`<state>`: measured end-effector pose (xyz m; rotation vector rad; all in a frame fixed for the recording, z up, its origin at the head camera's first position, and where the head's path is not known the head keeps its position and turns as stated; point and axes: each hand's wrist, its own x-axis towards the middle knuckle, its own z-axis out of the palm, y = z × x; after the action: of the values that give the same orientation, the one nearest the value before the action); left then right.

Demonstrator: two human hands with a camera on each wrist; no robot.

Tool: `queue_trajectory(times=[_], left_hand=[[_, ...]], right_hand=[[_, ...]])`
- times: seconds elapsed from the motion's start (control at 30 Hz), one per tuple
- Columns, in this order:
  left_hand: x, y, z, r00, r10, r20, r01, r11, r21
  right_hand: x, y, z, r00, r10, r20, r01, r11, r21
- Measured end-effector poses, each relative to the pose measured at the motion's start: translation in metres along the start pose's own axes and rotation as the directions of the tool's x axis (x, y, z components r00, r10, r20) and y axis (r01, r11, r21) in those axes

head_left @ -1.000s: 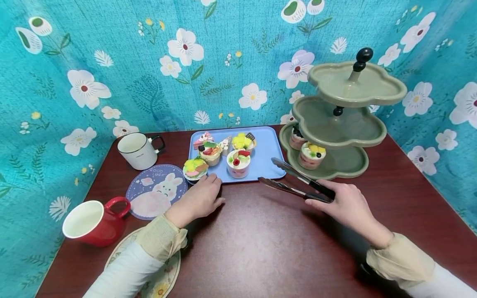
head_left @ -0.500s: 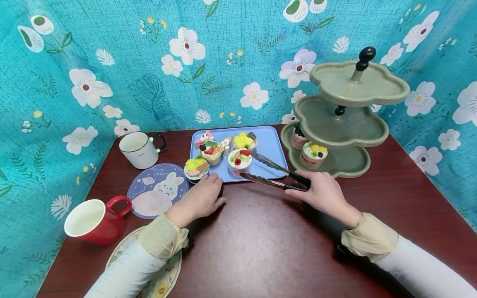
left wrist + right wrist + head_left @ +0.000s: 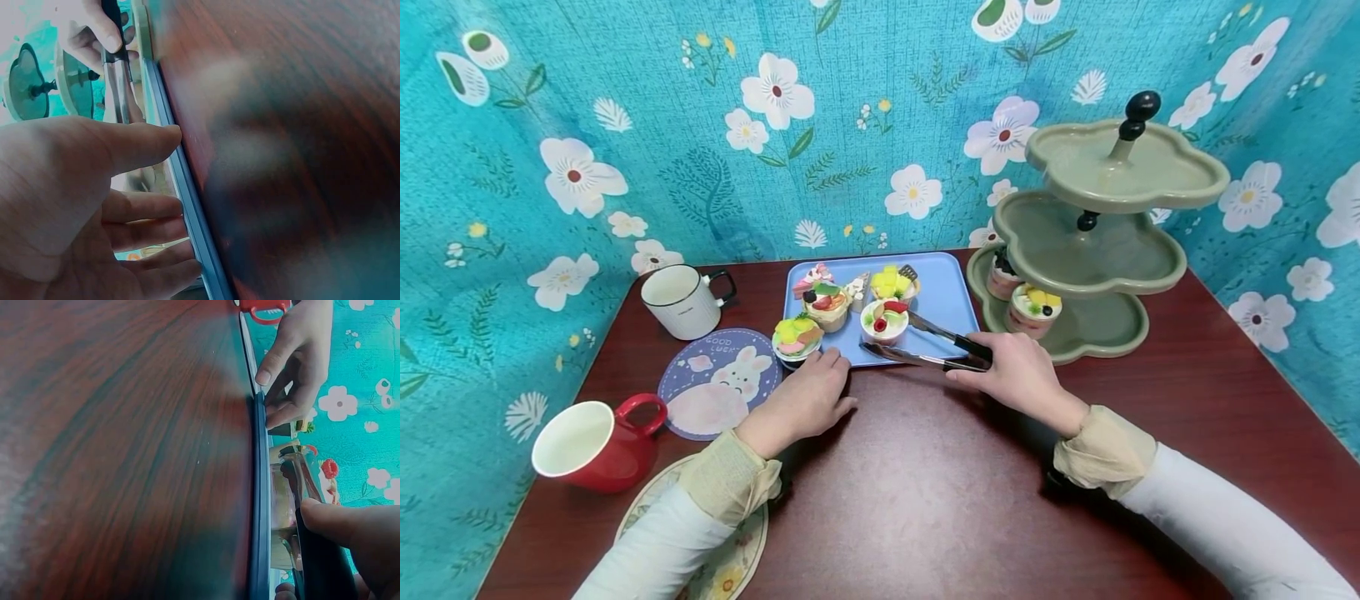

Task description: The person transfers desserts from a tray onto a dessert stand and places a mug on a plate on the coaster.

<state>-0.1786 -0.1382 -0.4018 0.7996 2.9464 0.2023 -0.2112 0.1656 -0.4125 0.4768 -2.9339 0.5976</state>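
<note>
My right hand (image 3: pixel 1018 371) grips black-handled metal tongs (image 3: pixel 917 358). Their two arms stand apart on either side of a small dessert cup (image 3: pixel 883 321) topped with red fruit and cream; whether both tips touch it I cannot tell. The cup stands near the front edge of a blue tray (image 3: pixel 943 292). At the tray's front left, my left hand (image 3: pixel 808 396) holds the rim (image 3: pixel 178 156) with thumb and fingertips. Just beyond those fingers sits a cup with yellow topping (image 3: pixel 796 337). A fruit tart (image 3: pixel 826 307), a mango-topped cup (image 3: pixel 891 285) and cake slices (image 3: pixel 814 282) share the tray.
A green three-tier stand (image 3: pixel 1097 325) rises at the right, two dessert cups (image 3: pixel 1033 310) on its lowest tier. Leftward are a white mug (image 3: pixel 681 304), a rabbit coaster (image 3: pixel 718 387), a red mug (image 3: pixel 602 446) and a floral plate (image 3: pixel 741 550) partly under the left forearm.
My right hand has moved left with the tongs, from beside the stand to the tray, bringing their arms around the red-fruit cup. The left hand stays at the tray's edge.
</note>
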Motion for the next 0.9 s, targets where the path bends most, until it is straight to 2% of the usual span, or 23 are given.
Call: queue_trajectory(times=[0.27, 0.63, 0.9], left_hand=[[0.001, 0.0, 0.0, 1.0, 0.0, -0.01, 0.0, 1.0, -0.001], [0.001, 0.001, -0.002, 1.0, -0.015, -0.007, 0.014, 1.0, -0.017], [0.001, 0.002, -0.001, 0.999, -0.035, 0.026, 0.035, 0.999, -0.031]], right_hand=[[0.008, -0.005, 0.004, 0.999, 0.007, 0.032, -0.007, 1.0, -0.005], [0.011, -0.008, 0.009, 1.0, -0.013, -0.008, 0.013, 0.999, -0.043], [0.01, -0.006, 0.015, 0.998, -0.034, -0.049, 0.032, 0.999, -0.044]])
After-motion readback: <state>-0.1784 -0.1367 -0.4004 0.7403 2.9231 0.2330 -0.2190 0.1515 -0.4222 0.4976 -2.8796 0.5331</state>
